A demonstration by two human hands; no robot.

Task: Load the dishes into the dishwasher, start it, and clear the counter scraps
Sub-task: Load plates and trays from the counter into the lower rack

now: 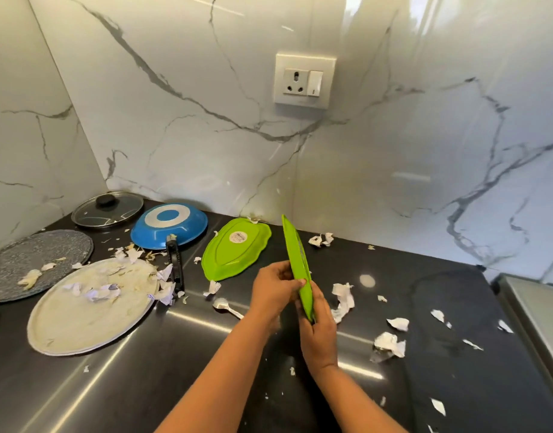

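I have my left hand and right hand both grasping a green plate on edge above the desk; beside it, a second green plate lies face down bearing an unreadable round sticker, and a metal tray holds crumpled paper scraps.
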